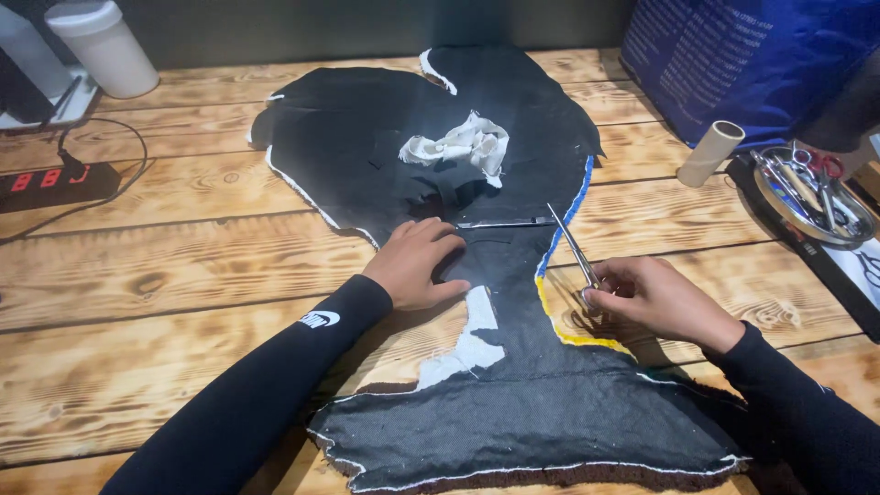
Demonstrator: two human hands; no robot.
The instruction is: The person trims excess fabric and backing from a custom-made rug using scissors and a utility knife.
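Packaging first: a blue bag (733, 64) covered in small white print stands at the far right corner, and a plain cardboard tube (710, 153) lies tilted just in front of it. A white cylindrical container (103, 46) stands at the far left, near a black power strip (55, 183) with red lights and a trailing black cable. At the right edge a round metal tray (852, 229) holds scissors and other steel tools.

A large, irregular piece of dark fabric (513, 403) sprawls over the middle of the wooden plank surface (137, 275), its weave fine and grainy, its cut edges pale and frayed, with a blue and yellow line running along the right edge of its narrow waist. A crumpled scrap of white cloth (463, 147) sits on its far part.

The left hand (417, 266) reaches in from the near left in a black sleeve and lies palm down on the fabric's waist, fingers spread slightly and pressing it flat. The right hand (655, 298) rests on the surface just right of the fabric's edge, its fingers curled closed around the handles of slim metal scissors (570, 243). The blades point far and left, over the coloured edge, towards a straight slit in the cloth.
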